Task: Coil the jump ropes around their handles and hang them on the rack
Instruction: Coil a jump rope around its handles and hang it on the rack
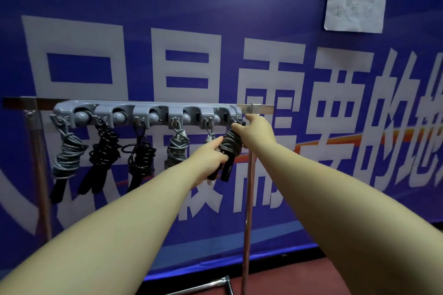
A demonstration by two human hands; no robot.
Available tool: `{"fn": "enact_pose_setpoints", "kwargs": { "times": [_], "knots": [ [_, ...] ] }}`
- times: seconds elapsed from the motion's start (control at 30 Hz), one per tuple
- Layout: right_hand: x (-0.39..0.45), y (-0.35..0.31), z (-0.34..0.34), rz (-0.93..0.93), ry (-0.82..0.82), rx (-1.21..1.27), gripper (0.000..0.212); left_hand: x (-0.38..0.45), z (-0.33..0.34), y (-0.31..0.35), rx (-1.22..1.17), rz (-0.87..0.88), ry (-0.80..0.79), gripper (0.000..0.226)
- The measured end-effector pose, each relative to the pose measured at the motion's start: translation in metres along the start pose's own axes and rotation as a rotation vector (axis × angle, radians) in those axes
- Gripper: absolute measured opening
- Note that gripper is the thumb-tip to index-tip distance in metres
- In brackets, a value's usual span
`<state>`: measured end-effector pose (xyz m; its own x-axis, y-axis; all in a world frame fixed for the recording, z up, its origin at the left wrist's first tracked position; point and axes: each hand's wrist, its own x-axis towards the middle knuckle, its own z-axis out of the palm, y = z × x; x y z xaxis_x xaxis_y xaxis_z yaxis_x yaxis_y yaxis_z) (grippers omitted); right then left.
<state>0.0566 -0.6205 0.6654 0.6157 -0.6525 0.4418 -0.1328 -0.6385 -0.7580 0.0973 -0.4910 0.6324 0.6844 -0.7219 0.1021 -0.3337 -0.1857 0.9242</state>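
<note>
Both bare arms reach up to the right end of a grey rack (143, 112) clamped on a metal rail (259, 109). The left hand (211, 158) grips the lower part of a coiled jump rope (231, 145) — its fingers (221, 159) curl round the black handles (224, 172), which stick out below the fingers and point down and slightly left. The bundle's long axis runs nearly upright, leaning so its top tilts right, toward the last hook (237, 123). The right hand (257, 130) is at the top of the bundle, just under that hook, its fingers closed on the dark rope loop there; whether the loop already sits on the hook cannot be told, as the hand covers it.

Left of the fingers hang five more coiled ropes, each from its own hook with handles pointing down: a grey one (67, 158) at the far end, two black ones (103, 153) (141, 158), another grey one (176, 148), and one mostly hidden behind the left hand, only its white tip (209, 137) showing.

Behind stands a blue banner (215, 2) with large white characters; a crumpled paper sheet (356, 0) is stuck at its upper right. A metal post (248, 199) drops from the rail, right of the handles.
</note>
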Motion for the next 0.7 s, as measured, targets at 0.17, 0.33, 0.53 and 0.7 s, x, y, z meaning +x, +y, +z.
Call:
{"fn": "enact_pose_setpoints", "kwargs": {
  "times": [0.17,0.33,0.53,0.7],
  "knots": [
    [-0.001,-0.002,-0.002,-0.077,-0.043,-0.055,0.033,0.003,0.003,-0.008,-0.026,0.025,0.033,0.062],
    [0.002,0.005,-0.007,-0.029,-0.217,-0.035,0.037,0.01,0.006,-0.02,-0.124,0.016,0.025,0.062],
    [-0.036,0.041,0.009,0.009,-0.173,0.292,0.047,0.002,0.007,-0.039,-0.247,-0.017,0.022,0.059],
    [-0.091,0.105,0.034,0.184,-0.212,0.331,0.047,-0.03,0.024,-0.075,-0.257,-0.103,0.021,0.043]
  ]
}}
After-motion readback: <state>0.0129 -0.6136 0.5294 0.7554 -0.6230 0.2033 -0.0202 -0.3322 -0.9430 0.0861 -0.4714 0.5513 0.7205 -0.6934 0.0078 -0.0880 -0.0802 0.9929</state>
